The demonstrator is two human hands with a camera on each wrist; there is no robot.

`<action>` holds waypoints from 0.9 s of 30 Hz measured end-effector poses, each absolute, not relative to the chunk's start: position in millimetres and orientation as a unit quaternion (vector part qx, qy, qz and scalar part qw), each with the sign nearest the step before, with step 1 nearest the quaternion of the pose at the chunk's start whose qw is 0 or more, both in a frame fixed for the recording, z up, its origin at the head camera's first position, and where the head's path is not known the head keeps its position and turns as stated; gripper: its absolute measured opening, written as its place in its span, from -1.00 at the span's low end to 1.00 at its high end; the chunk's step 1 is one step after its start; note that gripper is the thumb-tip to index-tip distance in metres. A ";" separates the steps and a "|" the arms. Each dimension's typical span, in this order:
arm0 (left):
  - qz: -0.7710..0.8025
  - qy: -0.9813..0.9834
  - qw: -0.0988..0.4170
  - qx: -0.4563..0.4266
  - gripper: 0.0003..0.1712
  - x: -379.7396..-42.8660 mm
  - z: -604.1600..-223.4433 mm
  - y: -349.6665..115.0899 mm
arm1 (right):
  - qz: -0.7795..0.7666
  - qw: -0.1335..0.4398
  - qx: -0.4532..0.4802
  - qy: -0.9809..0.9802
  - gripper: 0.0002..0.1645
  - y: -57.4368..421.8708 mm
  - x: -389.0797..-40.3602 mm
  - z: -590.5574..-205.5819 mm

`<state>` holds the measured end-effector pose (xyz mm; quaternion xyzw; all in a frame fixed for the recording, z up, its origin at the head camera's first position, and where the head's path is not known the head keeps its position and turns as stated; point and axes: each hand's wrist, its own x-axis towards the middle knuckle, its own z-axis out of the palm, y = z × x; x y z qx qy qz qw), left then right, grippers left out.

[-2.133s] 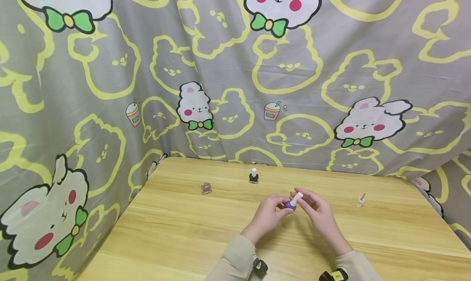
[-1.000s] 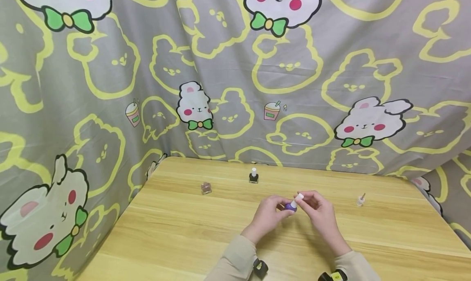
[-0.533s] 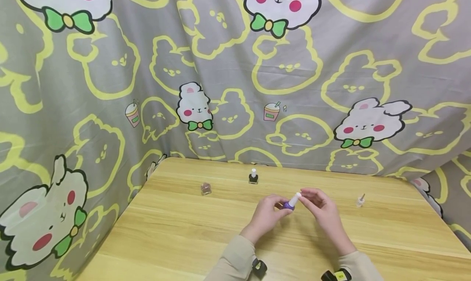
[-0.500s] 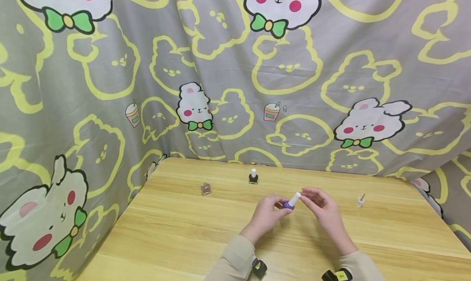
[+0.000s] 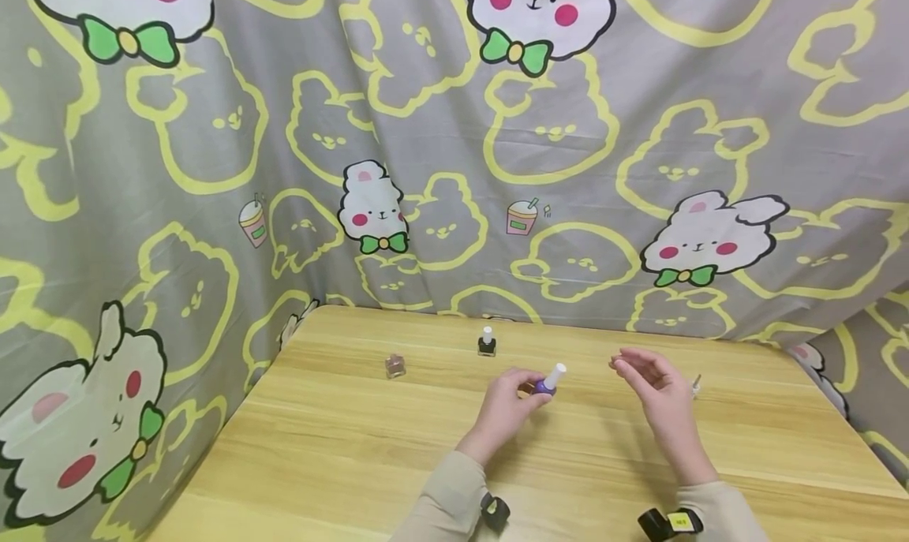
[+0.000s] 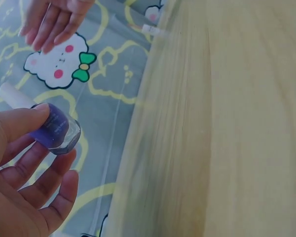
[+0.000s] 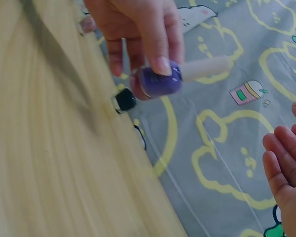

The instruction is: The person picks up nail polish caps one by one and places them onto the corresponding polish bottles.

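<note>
My left hand (image 5: 500, 412) pinches a nail polish bottle (image 5: 544, 386) between thumb and fingers, above the table. Its purple body is in the grip, and the long white cap (image 5: 556, 375) tilts up to the right. In the left wrist view, the thumb lies on the purple bottle (image 6: 53, 129) and the lower fingers are loosely bent. My right hand (image 5: 662, 400) is apart from the bottle, to its right, with loosely bent fingers. The right wrist view shows the fingers (image 7: 281, 163) holding nothing.
A black polish bottle (image 5: 486, 345) with a white cap stands near the table's back edge. Left of it sits a small pinkish glass bottle (image 5: 395, 366). A small white piece with a thin stick (image 5: 696, 386) is partly behind my right hand. Patterned curtain (image 5: 440, 132) encloses the wooden table (image 5: 341, 447).
My right hand has let go of the white cap and moved right. My left hand has shifted slightly left with the purple bottle, cap still on it.
</note>
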<state>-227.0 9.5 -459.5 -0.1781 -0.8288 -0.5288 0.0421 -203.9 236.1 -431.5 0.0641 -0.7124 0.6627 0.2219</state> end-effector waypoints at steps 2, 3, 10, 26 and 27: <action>-0.533 -0.826 0.047 -0.178 -0.69 -228.0 -459.9 7.8 | 0.673 0.234 0.057 -0.699 -0.77 240.7 -203.5 -429.9; -0.534 -0.825 0.051 -0.179 -0.70 -228.8 -460.1 7.0 | 0.678 0.242 0.051 -0.693 -0.78 243.0 -203.5 -429.0; -0.537 -0.825 0.054 -0.166 -0.69 -235.1 -461.8 3.0 | 0.714 0.285 -0.002 -0.640 -0.81 262.2 -205.2 -424.6; -0.547 -0.823 0.055 -0.144 -0.67 -258.6 -463.3 4.4 | 0.727 0.360 -0.111 -0.574 -0.68 304.8 -211.3 -436.1; -0.548 -0.823 0.054 -0.141 -0.68 -260.7 -463.5 4.5 | 0.728 0.359 -0.117 -0.572 -0.65 306.1 -212.0 -437.8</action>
